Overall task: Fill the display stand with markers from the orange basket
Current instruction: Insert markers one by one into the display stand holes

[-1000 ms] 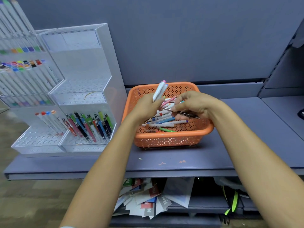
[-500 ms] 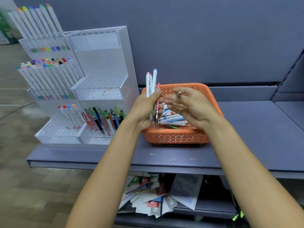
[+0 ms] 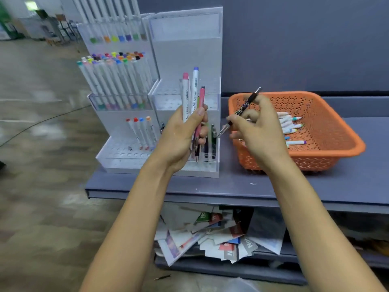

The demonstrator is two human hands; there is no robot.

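Note:
My left hand (image 3: 182,135) grips a bundle of markers and pens (image 3: 193,98) upright in front of the white tiered display stand (image 3: 185,49): two white markers and a pink pen stick up above the fingers. My right hand (image 3: 255,131) pinches a black pen (image 3: 242,111), tilted with its tip down toward the stand's lower right slots. The orange basket (image 3: 328,127) sits on the shelf to the right, holding several white markers (image 3: 291,128). The stand's left tiers hold several capped markers.
The grey shelf (image 3: 231,186) carries the stand and basket, with a blue back panel behind. Under it lies a heap of paper packets (image 3: 214,232). A small pen-like item (image 3: 162,277) lies on the floor. Open floor stretches to the left.
My view has swung left. Both hands moved from over the basket to the stand's front. My right hand now holds a black pen lifted clear of the basket.

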